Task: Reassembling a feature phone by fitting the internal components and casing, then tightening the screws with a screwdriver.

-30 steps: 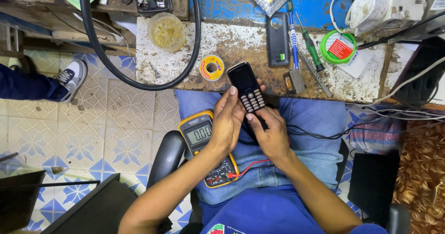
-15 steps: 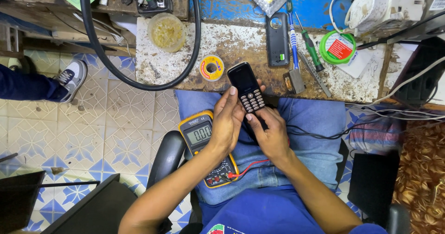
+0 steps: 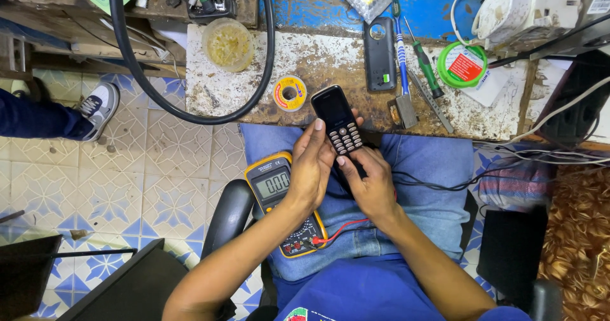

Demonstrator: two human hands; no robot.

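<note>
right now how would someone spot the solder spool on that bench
Find the worn wooden bench above the person's lap. At its front edge, just left of the black keypad phone held in both hands, lies the solder spool. It is the only small yellow ring with a hole there.

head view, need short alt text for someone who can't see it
Seen from above, a seated person's left hand and right hand hold a black keypad phone over their lap, at the edge of a worn workbench. A yellow multimeter rests on their thigh; a solder spool and screwdrivers lie on the bench.
</note>
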